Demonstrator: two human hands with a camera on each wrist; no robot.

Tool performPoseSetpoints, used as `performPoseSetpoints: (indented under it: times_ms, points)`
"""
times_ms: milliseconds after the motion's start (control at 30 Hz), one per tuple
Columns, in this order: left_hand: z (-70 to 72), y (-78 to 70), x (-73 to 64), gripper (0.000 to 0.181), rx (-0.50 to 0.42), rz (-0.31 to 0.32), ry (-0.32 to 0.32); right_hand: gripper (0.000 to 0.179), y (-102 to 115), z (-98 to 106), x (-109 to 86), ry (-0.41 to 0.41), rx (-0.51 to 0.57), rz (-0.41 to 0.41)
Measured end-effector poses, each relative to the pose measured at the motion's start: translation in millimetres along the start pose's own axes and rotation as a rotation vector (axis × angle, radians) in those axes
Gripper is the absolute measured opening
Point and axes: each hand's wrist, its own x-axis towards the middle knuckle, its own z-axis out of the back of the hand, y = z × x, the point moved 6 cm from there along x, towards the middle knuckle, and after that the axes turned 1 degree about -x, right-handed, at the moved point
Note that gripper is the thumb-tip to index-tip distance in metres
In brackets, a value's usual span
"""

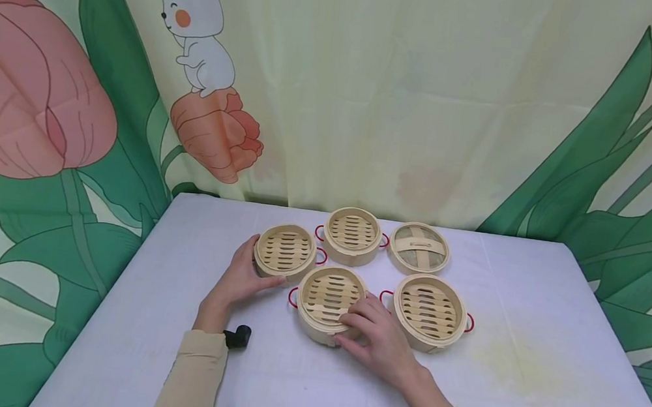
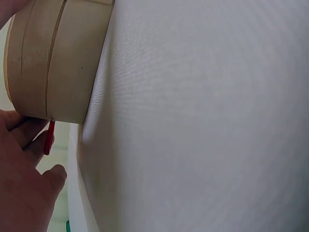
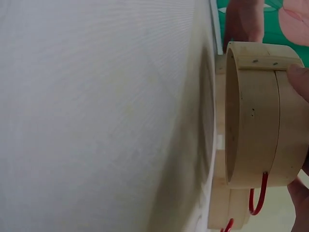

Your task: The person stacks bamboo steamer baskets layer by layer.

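Near the table's left side, my left hand (image 1: 238, 281) grips a round bamboo steamer basket (image 1: 284, 252), thumb across its front and fingers round its left side. In the left wrist view that basket (image 2: 72, 63) stands on the cloth, a red handle (image 2: 49, 137) beside the fingers. My right hand (image 1: 378, 339) holds the front middle steamer basket (image 1: 329, 295) by its right front edge, thumb on the outer wall. The right wrist view shows this basket (image 3: 258, 116) raised, its hollow underside partly visible and a red handle (image 3: 260, 195) hanging from it.
A third slatted steamer basket (image 1: 430, 308) stands close to my right hand. Behind are another steamer basket (image 1: 352, 232) and a woven bamboo lid (image 1: 419, 247). White cloth covers the table (image 1: 525, 340); a printed curtain (image 1: 372, 90) hangs at its far edge.
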Motion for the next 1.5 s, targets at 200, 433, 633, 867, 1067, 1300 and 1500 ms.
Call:
performPoseSetpoints:
  times_ms: [200, 433, 633, 867, 1067, 1300, 1500]
  points:
    - [1.0, -1.4, -1.2, 0.12, -0.007, 0.008, -0.001, 0.023, 2.2, 5.6, 5.9, -0.014, 0.013, -0.008]
    - [0.6, -1.8, -1.6, 0.121, 0.0, 0.012, 0.005, 0.023, 5.5, 12.5, 14.7, -0.061, 0.023, -0.007]
    - [0.4, -1.9, -0.3, 0.118, -0.008, -0.002, -0.002, 0.021, 5.9, 14.7, 29.8, -0.112, 0.024, 0.003]
    - [-1.3, 1.7, 1.3, 0.12, -0.001, 0.007, 0.001, 0.02, 6.9, 13.7, 43.8, -0.154, 0.004, 0.061]
    - [-1.5, 2.2, 1.1, 0.123, -0.007, 0.014, 0.001, 0.021, 6.2, 13.2, 52.2, -0.163, -0.011, 0.05]
    - [-1.4, 1.5, 0.1, 0.121, -0.021, 0.009, 0.004, 0.021, 2.0, 10.1, 67.2, -0.169, -0.006, 0.044]
    - [-1.0, 0.2, 0.8, 0.118, -0.023, -0.004, 0.0, 0.023, -1.4, 2.9, 79.4, -0.181, -0.021, 0.064]
